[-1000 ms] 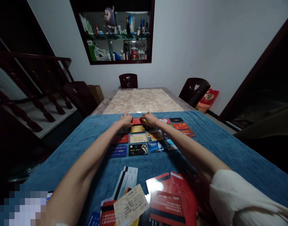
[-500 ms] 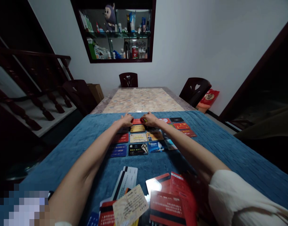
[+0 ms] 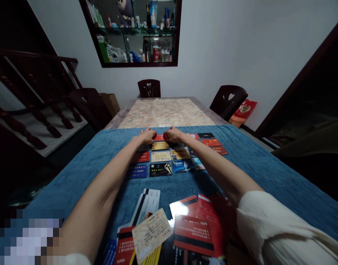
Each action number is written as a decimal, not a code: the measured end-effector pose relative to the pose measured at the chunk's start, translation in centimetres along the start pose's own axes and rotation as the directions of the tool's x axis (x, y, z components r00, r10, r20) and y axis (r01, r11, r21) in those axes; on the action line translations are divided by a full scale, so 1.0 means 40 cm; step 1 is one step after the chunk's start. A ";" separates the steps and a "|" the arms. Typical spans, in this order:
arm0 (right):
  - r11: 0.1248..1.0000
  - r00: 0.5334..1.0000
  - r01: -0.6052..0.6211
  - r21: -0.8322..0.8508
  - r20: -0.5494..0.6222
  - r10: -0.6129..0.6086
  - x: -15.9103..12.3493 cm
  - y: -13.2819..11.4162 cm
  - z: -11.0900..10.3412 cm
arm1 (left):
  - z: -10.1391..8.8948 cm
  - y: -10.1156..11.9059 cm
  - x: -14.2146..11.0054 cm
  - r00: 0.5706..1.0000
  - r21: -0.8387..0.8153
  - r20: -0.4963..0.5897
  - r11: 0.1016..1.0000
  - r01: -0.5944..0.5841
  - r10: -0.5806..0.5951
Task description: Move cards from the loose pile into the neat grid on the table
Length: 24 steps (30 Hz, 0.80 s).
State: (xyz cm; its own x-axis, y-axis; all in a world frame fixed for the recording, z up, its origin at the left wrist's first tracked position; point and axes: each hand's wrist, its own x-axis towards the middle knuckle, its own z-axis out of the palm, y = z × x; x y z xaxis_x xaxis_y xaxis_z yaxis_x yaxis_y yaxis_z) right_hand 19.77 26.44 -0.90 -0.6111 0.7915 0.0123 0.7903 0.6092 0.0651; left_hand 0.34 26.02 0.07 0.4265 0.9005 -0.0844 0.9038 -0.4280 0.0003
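Observation:
A red card (image 3: 159, 137) lies in the farthest row of cards, between my two hands. My left hand (image 3: 147, 136) has its fingers curled in at the card's left end. At its right end, my right hand (image 3: 173, 134) holds bent fingers against the edge. Just nearer lies a gold card (image 3: 160, 146), with a cream card (image 3: 160, 156) and a black VIP card (image 3: 160, 169) below it in the same column. Blue, red and orange cards lie beside these in rows. My hands and forearms hide parts of some cards.
A loose, overlapping pile holds a cream card (image 3: 152, 235), a dark red card (image 3: 194, 235) and several others near me. Blue cloth (image 3: 83, 176) covers the near part of the table; patterned tabletop (image 3: 169, 112) shows beyond. Chairs (image 3: 229, 101) stand around it.
The view has tilted down slightly, so everything sits a little higher or lower in frame. Both hands stay at the red card's ends, with little visible movement.

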 end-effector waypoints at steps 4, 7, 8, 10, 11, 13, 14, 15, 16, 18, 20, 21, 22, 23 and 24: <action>1.000 1.000 -0.018 -0.006 0.009 0.018 0.003 0.005 0.002 | -0.001 -0.004 -0.002 1.000 -0.018 0.007 1.000 0.005 -0.005; 1.000 1.000 -0.010 -0.019 0.010 0.010 0.005 0.007 0.005 | -0.001 -0.003 -0.005 1.000 -0.023 0.006 1.000 0.006 -0.006; 1.000 1.000 -0.005 -0.025 0.010 0.005 0.005 0.007 0.005 | -0.001 -0.002 -0.008 1.000 -0.022 -0.003 1.000 0.006 -0.006; 0.999 1.000 0.002 -0.037 0.008 -0.002 0.005 0.007 0.004 | -0.001 0.002 -0.018 0.999 -0.017 -0.043 1.000 0.010 -0.011; 0.999 1.000 0.002 -0.042 0.005 -0.002 0.003 0.007 0.002 | -0.001 0.004 -0.025 0.998 -0.015 -0.068 1.000 0.013 -0.014; 0.999 1.000 -0.003 -0.049 -0.004 0.003 -0.002 0.009 -0.004 | -0.002 0.007 -0.040 0.993 -0.010 -0.117 1.000 0.018 -0.019; 0.999 1.000 -0.006 -0.051 -0.010 0.006 -0.006 0.010 -0.009 | -0.003 0.008 -0.048 0.990 -0.007 -0.138 1.000 0.019 -0.020; 0.999 1.000 -0.009 -0.051 -0.015 0.008 -0.010 0.011 -0.014 | -0.005 0.009 -0.056 0.987 -0.005 -0.157 1.000 0.018 -0.019; 0.999 1.000 -0.012 -0.051 -0.020 0.011 -0.017 0.012 -0.020 | -0.006 0.011 -0.065 0.985 -0.003 -0.175 1.000 0.016 -0.016; 0.999 0.999 -0.017 -0.051 -0.029 0.016 -0.032 0.012 -0.033 | -0.009 0.017 -0.082 0.978 0.002 -0.209 1.000 0.006 -0.006; 0.999 0.999 -0.017 -0.051 -0.040 0.015 -0.053 0.007 -0.046 | -0.009 0.027 -0.100 0.971 0.010 -0.239 1.000 -0.009 0.011; 0.999 0.999 -0.014 -0.050 -0.047 0.012 -0.065 0.002 -0.052 | -0.008 0.034 -0.111 0.967 0.016 -0.252 1.000 -0.020 0.024; 0.999 0.998 -0.010 -0.048 -0.056 0.007 -0.079 -0.004 -0.058 | -0.007 0.041 -0.122 0.963 0.024 -0.265 0.999 -0.035 0.040; 0.999 0.998 -0.008 -0.048 -0.068 0.004 -0.094 -0.012 -0.063 | -0.005 0.049 -0.134 0.958 0.034 -0.280 0.998 -0.053 0.060; 0.999 0.997 -0.009 -0.049 -0.083 0.005 -0.110 -0.021 -0.068 | -0.004 0.058 -0.146 0.952 0.043 -0.296 0.996 -0.072 0.082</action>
State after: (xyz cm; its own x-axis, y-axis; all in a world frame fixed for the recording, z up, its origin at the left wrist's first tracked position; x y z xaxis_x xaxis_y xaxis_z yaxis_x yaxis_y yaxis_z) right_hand 21.68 22.33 1.70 -0.6089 0.7874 0.0958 0.7926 0.5991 0.1139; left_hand -0.05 19.77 0.71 0.4904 0.8447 0.2144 0.8683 -0.4947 -0.0369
